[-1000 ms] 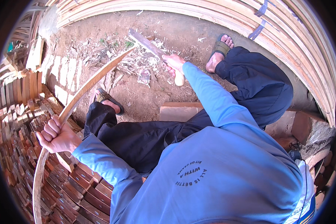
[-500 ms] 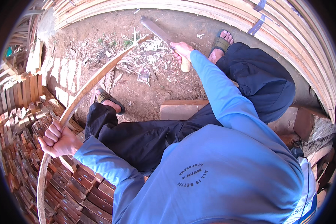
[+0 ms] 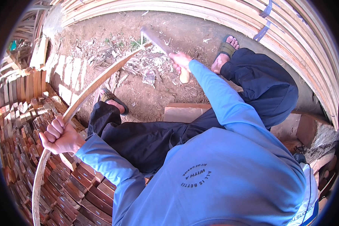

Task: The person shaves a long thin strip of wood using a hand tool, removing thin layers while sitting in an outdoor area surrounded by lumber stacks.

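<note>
My left hand is closed in a fist around a long, narrow wooden strip. The strip runs from the lower left up to the wood chips on the ground and looks bowed in this fisheye view. My right hand grips a machete by its handle, whose rounded pale end shows below the fist. Motion smears the blade, which lies at the far tip of the strip; whether the two touch I cannot tell.
Wood chips and shavings litter the dirt ground between my sandalled feet. Short wooden blocks are stacked at left, under my left arm. Long boards with purple ties line the far and right side. A brick-like block lies by my legs.
My right hand and the machete have come a little lower and to the left, bringing the blade closer to the strip's far end. My left hand keeps its hold on the strip.
</note>
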{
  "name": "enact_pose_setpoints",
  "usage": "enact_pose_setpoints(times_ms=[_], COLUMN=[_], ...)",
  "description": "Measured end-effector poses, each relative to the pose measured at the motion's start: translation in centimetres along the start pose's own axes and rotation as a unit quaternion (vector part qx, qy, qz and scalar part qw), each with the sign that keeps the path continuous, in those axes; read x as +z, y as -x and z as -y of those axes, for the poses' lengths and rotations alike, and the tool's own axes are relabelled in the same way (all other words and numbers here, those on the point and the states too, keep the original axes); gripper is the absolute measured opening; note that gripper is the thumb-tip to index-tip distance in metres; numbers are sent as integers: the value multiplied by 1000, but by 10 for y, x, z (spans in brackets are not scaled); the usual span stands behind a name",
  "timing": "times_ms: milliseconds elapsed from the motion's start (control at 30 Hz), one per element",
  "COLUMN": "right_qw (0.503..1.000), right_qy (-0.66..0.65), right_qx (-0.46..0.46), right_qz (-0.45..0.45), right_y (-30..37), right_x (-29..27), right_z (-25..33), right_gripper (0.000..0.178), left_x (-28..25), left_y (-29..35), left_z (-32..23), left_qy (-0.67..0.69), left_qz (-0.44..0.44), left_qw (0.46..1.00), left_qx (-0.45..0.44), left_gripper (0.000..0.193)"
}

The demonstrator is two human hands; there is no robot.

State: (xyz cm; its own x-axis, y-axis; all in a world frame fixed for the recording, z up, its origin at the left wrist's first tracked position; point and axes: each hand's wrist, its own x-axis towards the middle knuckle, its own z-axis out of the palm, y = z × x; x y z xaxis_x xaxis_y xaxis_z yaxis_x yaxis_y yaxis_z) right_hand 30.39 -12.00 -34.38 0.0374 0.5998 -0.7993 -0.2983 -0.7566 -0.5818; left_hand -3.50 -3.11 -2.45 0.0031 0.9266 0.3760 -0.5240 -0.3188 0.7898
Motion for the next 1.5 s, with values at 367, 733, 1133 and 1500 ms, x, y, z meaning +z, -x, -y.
enact_pose_setpoints(times_ms=[367, 733, 1133, 1500], right_qw=[999, 985, 987, 995], right_qy=[-42, -169, -29, -30], right_qx=[-29, 14, -17, 14], right_qz=[-15, 25, 158, 92], right_y=[-3, 3, 26, -2], right_x=[-11, 6, 67, 46], right_z=[-2, -28, 13, -34], right_gripper=[32, 28, 34, 30], left_x=[-11, -17, -18, -16], left_y=[7, 22, 24, 25], left_z=[-2, -1, 0, 1], left_qy=[8, -21, -38, -40], left_qz=[8, -41, -65, -76], left_qw=[1000, 999, 997, 996], left_qx=[-18, -1, 0, -4], left_gripper=[50, 49, 50, 49])
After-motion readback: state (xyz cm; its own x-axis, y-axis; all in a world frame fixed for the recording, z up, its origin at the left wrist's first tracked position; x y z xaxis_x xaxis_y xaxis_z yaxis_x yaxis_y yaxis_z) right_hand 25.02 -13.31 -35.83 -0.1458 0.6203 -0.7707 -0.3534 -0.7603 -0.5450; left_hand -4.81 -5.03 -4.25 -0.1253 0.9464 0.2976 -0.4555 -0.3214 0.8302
